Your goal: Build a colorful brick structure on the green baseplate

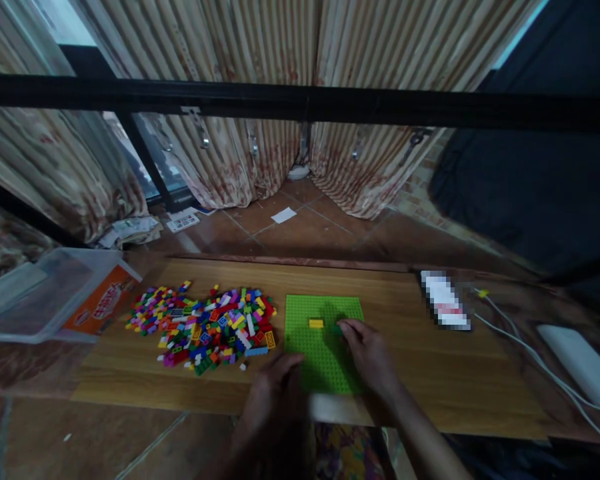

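2 bare hands are working over a square green studded baseplate lying flat on the wooden tabletop. Right hand is resting on the plate's right half, fingers curled with the tips pinching a small green brick against the studs. Left hand is lying at the plate's near left corner, fingers loosely bent; whether it is holding anything cannot be told. 1 small yellow rectangular brick is sitting on the plate, just left of the right fingertips. Loose multicoloured plastic bricks are lying heaped on the tabletop, just left of the plate. Farther left, a clear plastic storage box is standing at the tabletop's edge. White cable is trailing along the right side.
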`<state>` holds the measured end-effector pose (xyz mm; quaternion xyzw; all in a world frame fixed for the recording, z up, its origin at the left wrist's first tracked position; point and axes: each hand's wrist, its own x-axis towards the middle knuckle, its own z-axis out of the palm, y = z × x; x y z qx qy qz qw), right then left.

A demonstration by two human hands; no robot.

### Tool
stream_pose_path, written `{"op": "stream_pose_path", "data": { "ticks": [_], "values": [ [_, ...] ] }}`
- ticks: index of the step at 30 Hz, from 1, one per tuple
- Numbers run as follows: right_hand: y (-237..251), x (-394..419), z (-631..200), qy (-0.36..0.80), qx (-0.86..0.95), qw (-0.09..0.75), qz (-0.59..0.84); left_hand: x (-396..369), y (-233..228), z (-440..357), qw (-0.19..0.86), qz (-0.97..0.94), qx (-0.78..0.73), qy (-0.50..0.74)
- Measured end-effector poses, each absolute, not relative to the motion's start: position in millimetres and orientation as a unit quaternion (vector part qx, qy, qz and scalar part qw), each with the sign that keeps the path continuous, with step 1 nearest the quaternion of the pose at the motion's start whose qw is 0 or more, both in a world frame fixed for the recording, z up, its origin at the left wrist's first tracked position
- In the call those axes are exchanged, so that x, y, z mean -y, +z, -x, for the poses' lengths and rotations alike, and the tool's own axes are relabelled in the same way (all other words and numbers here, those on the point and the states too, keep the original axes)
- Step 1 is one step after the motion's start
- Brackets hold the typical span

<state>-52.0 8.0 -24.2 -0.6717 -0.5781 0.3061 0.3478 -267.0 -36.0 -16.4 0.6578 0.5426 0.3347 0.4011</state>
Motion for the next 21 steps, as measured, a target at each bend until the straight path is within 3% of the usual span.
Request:
{"op": "stream_pose_path", "data": {
  "ticks": [15, 21],
  "values": [
    [-35, -5, 32, 0.137, 0.678, 0.271, 0.670, 3, -27, 235, 0.309, -0.693, -0.560, 0.332],
    [-36, -13, 39, 0.136, 0.706, 0.248, 0.649, -8, -34, 228, 0.294, -0.676, -0.597, 0.316]
  ]
}}
